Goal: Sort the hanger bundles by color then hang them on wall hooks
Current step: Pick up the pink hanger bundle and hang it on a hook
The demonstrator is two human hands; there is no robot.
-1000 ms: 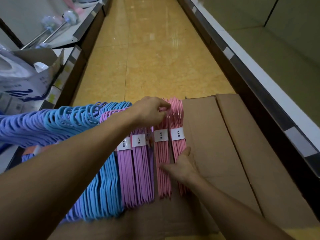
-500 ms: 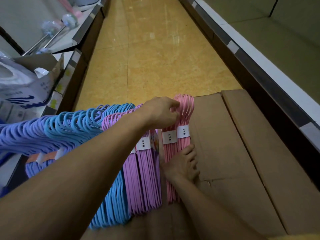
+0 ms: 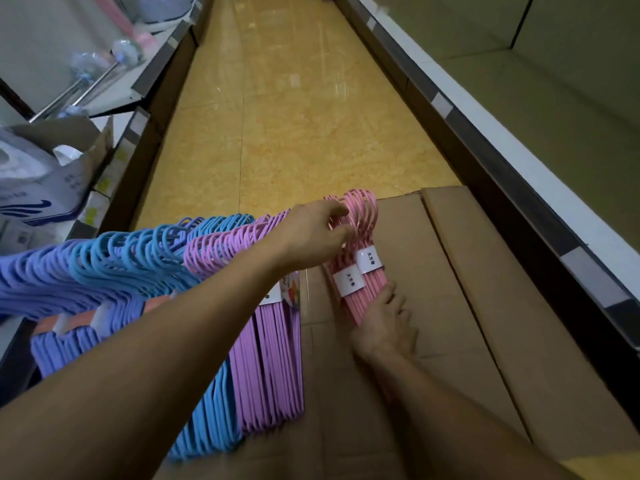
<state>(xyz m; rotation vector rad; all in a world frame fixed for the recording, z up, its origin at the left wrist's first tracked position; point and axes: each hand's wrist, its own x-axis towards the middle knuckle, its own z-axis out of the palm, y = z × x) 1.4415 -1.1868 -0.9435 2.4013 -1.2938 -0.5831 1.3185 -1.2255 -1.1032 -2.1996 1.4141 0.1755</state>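
A: Cardboard is serving as the work surface, a flattened cardboard box (image 3: 450, 289), and everything is lying on it. Nearest the person, the right hand (image 3: 384, 327) is resting on the lower end of the pink hanger bundles (image 3: 360, 271), fingers curling over the bars and pinning them to the board.

B: And the other hand?

A: The left hand (image 3: 311, 237) is reaching across, just beyond the right one, and pinching the hook ends of the pink bundles between thumb and fingers.

B: How are they likely to be handling?

A: Judging by the look, they are thin plastic-coated hangers, light singly, stiff along the bars. Each bundle is wearing a white paper band (image 3: 369, 259), so I am expecting them to be moving as one block but fanning or slipping loose if the band tears. The clustered hooks or the banded neck seem the safest places to be gripping.

B: Where are the rest sitting?

A: Left of the pink bundles, apart from them, the purple hanger bundles (image 3: 273, 358) are lying; further left the blue hanger bundles (image 3: 207, 420), then the lavender hanger bundles (image 3: 34, 282) at the edge. Beyond the board a yellow tiled floor (image 3: 294, 116) is running away between shelf units (image 3: 519, 220).
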